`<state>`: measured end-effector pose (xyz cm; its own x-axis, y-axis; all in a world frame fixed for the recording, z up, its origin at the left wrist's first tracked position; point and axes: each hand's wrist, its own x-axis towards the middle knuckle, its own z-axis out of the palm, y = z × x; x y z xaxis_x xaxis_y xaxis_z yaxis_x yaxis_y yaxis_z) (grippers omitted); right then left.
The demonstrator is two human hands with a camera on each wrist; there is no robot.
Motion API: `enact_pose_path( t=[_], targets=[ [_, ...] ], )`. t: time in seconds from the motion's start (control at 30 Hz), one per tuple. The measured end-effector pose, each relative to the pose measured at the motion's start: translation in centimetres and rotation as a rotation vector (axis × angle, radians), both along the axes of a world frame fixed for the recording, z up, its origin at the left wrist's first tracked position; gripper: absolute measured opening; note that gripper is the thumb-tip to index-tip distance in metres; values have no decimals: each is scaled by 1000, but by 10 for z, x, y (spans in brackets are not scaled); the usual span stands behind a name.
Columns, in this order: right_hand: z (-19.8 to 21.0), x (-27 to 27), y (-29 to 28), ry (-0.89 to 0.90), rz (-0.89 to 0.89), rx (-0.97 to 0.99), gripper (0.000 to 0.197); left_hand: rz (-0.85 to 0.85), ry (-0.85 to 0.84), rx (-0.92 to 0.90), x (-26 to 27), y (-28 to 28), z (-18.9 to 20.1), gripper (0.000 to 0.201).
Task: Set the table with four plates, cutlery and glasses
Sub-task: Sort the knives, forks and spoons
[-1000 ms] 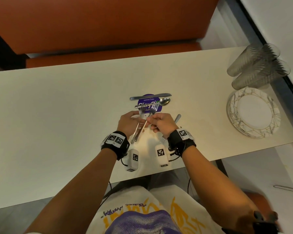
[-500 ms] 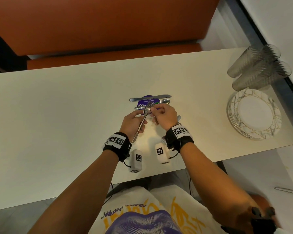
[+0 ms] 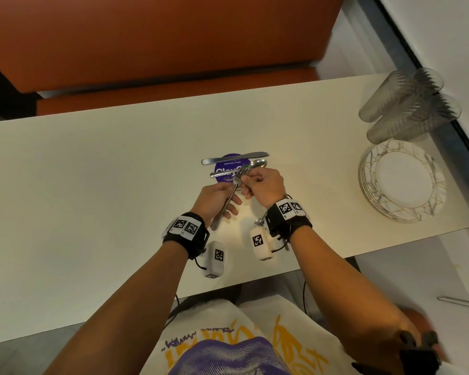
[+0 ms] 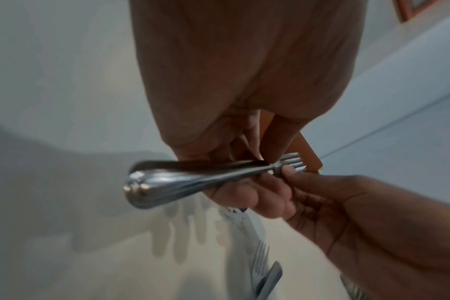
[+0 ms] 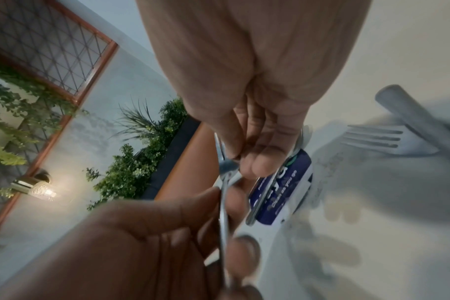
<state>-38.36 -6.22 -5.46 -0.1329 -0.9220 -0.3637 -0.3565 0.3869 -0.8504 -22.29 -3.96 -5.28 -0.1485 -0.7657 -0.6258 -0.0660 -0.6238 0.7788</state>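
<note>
Head: left hand [image 3: 214,201] grips forks [image 3: 228,201] by the handles above the table [image 3: 92,185]; right hand [image 3: 263,185] pinches the tines. Knife [image 3: 234,158], spoon [image 3: 257,164] beyond; plates [image 3: 401,180], glasses [image 3: 406,106] far right.
Left wrist: fingers [image 4: 234,194] curled round fork handles.
Right wrist: fingertips [image 5: 260,164] pinch fork head.

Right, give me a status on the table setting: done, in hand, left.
Done: nothing is laid out yet. The plates sit stacked at the table's right end, with the glasses lying beside them.
In hand: the left hand grips forks by the handles; the right hand pinches at the tines.
Left: a knife and a spoon on the purple sticker, plus all four places.
</note>
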Motion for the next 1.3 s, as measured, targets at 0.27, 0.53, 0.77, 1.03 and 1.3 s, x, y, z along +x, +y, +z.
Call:
enact_pose_path(
  t=[0.27,0.53,0.77,1.03,1.3],
  targets=[
    [5,-43,-5,-108,-81,92,14,-69,-125,-52,-17,-7,-14,32],
    [-26,-76,23,403,345,42,24,-128,-126,-103,-22,-4,-29,21],
    [-31,-56,22,723,779,118,26,-120,-199,-111,-25,-7,-32,25],
    [-24,-48,17,872,931,61,13,-51,-151,-142,-22,-7,-25,25],
    [-4,-53,0,823,891,18,19,87,-136,-62,-13,-16,-23,27]
  ],
)
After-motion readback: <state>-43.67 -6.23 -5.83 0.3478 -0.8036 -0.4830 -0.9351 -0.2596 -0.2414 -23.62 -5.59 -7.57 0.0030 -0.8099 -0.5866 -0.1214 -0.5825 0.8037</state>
